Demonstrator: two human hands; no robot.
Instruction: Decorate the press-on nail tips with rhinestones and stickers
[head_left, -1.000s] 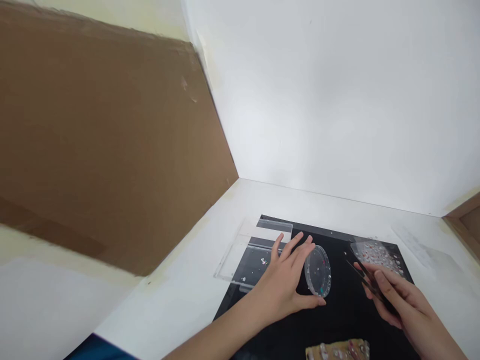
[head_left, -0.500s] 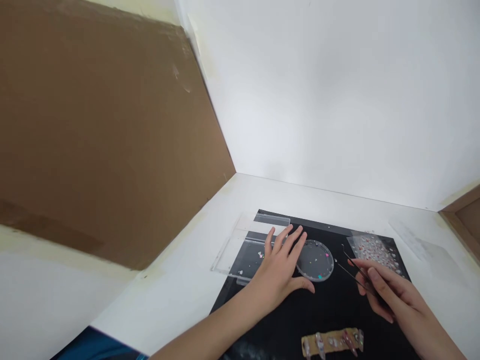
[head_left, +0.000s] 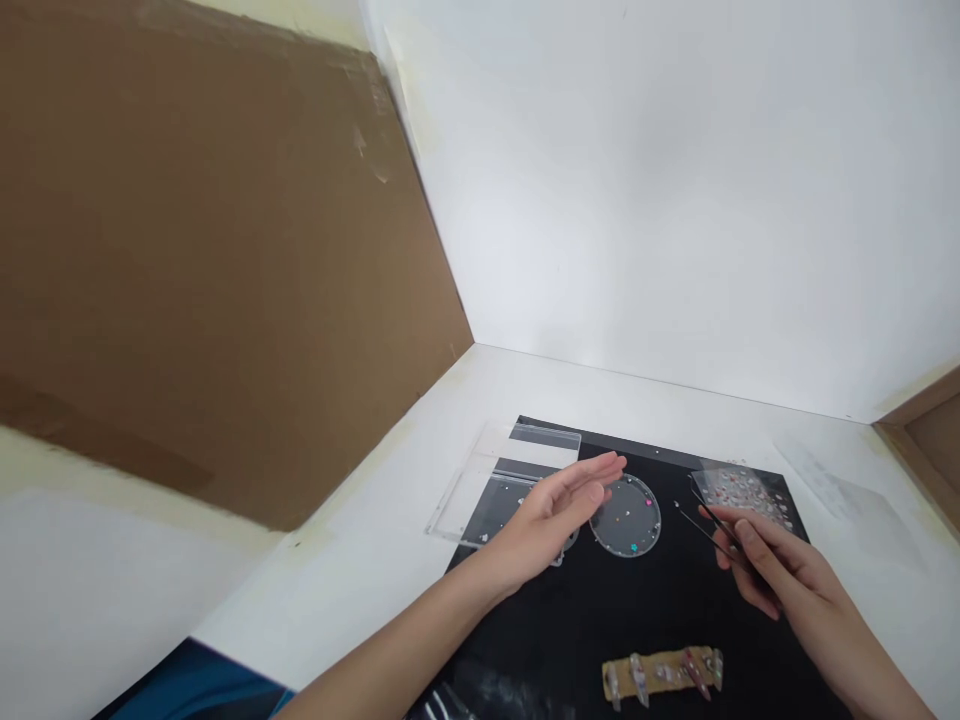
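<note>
While the right hand (head_left: 780,570) pinches slim black tweezers (head_left: 709,532), their long axis slanting up and left with the tips just short of a round clear dish (head_left: 625,516) of coloured specks, the left hand (head_left: 551,515) lies open, its relaxed fingers (head_left: 592,475) holding nothing just beside the dish's upper left edge.

**Q:** Colour of the mat (head_left: 637,620) at lower centre of the frame?
**A:** Black, plain, with one pale smear along its bottom edge.

**Q:** The round dish (head_left: 625,515), right of centre?
**A:** Clear, with scattered pink, teal and orange specks — no regular order.

**Q:** The sheet (head_left: 742,488) at the mat's upper right corner?
**A:** Dense red-and-white speckle.

**Q:** The tweezers (head_left: 712,518) beside it?
**A:** Black.

**Q:** Surroundings?
**A:** Brown cardboard (head_left: 225,270) at upper left, white wall (head_left: 660,180) at upper right — and a blue patch (head_left: 195,685) at the lower left.
</note>
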